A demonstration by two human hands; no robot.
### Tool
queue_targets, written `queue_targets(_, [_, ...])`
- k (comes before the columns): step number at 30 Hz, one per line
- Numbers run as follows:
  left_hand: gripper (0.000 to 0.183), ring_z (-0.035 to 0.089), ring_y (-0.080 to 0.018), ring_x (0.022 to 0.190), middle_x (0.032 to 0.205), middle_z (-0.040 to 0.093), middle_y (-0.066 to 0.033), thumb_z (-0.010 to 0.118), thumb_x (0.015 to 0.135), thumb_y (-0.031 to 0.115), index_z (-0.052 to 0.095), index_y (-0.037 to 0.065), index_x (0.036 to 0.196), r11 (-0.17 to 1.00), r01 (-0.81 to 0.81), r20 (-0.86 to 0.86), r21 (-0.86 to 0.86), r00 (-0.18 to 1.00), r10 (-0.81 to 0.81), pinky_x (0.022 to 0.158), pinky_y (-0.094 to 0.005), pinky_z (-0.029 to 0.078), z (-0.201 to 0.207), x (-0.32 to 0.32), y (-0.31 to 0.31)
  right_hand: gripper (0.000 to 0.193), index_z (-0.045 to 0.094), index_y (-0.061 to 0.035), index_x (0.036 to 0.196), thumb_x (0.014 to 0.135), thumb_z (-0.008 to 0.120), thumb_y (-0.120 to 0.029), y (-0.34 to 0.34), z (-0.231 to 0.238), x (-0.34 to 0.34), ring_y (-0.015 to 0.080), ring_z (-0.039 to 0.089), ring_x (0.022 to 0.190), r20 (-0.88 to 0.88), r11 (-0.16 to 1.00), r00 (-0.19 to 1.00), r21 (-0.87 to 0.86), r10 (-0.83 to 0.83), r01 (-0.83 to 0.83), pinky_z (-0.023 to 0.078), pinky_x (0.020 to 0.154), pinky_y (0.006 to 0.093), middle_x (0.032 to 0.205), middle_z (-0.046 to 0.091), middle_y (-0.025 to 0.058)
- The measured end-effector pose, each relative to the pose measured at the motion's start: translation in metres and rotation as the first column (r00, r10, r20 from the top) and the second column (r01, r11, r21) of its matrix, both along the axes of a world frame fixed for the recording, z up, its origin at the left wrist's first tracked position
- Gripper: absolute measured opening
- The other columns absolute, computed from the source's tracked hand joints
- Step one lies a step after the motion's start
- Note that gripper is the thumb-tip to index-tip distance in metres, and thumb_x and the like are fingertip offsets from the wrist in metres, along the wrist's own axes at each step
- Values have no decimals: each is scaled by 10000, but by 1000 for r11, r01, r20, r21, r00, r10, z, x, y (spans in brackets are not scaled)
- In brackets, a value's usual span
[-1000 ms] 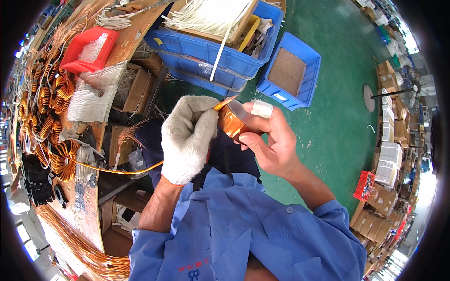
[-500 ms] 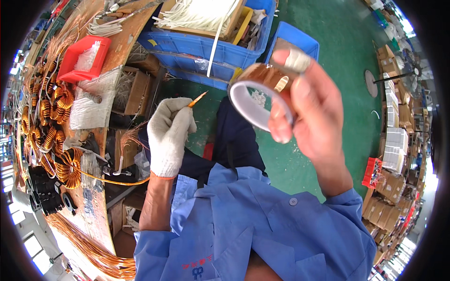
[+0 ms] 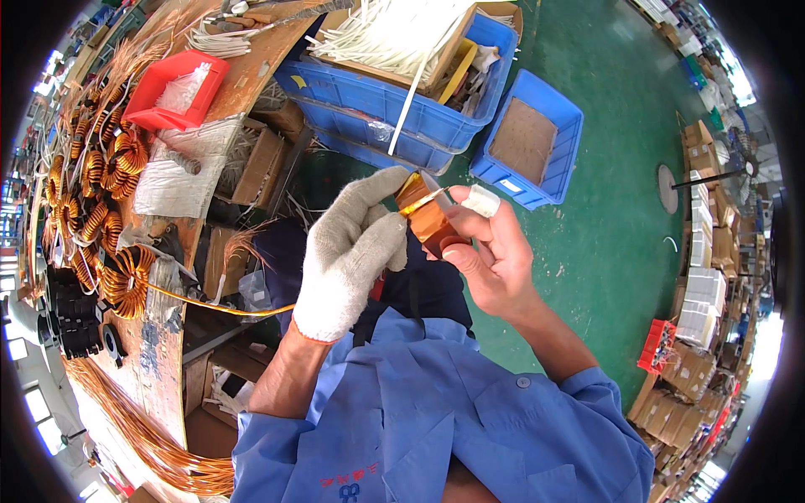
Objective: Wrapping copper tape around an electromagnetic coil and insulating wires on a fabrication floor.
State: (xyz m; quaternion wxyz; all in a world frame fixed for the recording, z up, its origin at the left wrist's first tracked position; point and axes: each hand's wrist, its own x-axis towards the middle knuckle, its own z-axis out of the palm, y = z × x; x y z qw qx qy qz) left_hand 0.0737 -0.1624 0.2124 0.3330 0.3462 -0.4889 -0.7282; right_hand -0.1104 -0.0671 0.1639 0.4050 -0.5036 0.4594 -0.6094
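Note:
In a white knitted glove, my left hand [image 3: 342, 251] is closed around a copper wire lead [image 3: 222, 308], which runs from a large wound ring coil [image 3: 126, 282] on the bench. The lead's bare tip lies across a roll of amber tape [image 3: 433, 228], in front of my chest. My right hand [image 3: 501, 264], ungloved with white tape wrapped on one finger, grips that roll by its right side. The left fingertips touch or nearly touch the roll; exact contact is hard to tell.
Wound coils, a red bin [image 3: 180, 109] of small white pieces and a bundle of copper wire [image 3: 159, 440] lie on the wooden bench at left. Ahead stand stacked blue crates [image 3: 377, 101] with white sleeving, plus another blue crate [image 3: 558, 172]. A fan [image 3: 742, 168] stands at right.
My right hand has brought the tape roll down and left to the wire tip, turning the roll edge-on. My left hand has moved slightly right, still on the lead.

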Motion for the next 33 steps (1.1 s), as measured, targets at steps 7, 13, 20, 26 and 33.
queue_targets(7, [230, 567, -59, 742, 893, 665, -33, 616, 1039, 29, 648, -55, 1251, 1000, -15, -20, 9, 1000, 15, 688, -226, 473, 2, -1, 0, 550, 489, 82, 1438, 995, 763, -95, 4, -11, -3, 248, 788, 971, -295, 989, 952, -143, -75, 33, 582, 897, 337, 1078, 781, 192])
queue_targets(13, [172, 552, -48, 707, 835, 656, -22, 604, 1044, 42, 679, -46, 1172, 989, -75, 63, -131, 995, 83, 643, -222, 450, -1, -4, -2, 534, 438, 68, 1485, 1035, 700, -56, 8, 3, 2, 218, 742, 921, -87, 997, 996, -72, 7, -14, 606, 815, 334, 1122, 747, 205])
queue_targets(20, [156, 573, -41, 703, 794, 674, -19, 585, 1036, 32, 696, -34, 1125, 965, 20, 202, -262, 979, 35, 625, -234, 482, -27, -3, -10, 379, 545, -19, 1426, 1111, 591, -226, 2, 44, -9, 220, 720, 809, 470, 972, 882, 195, 27, -134, 629, 782, 431, 1202, 705, 257])
queue_targets(26, [117, 573, -51, 666, 734, 661, -75, 644, 980, 23, 720, 7, 1068, 903, 188, 397, -387, 918, -21, 620, -280, 499, -38, -3, 0, 400, 557, -25, 1447, 1101, 570, -225, -19, 59, -10, 335, 665, 1251, 706, 957, 698, 107, 118, -269, 517, 1128, 518, 1460, 590, 296])
queue_targets(33, [170, 520, -49, 661, 756, 623, -11, 573, 1005, 0, 688, -60, 1114, 976, 198, 203, -94, 963, -176, 598, -228, 410, -17, 4, 8, 282, 750, 7, 1197, 1032, 581, -148, -60, 37, -56, 328, 605, 1354, 627, 980, 772, 69, 103, -187, 441, 1177, 516, 1349, 692, 215])
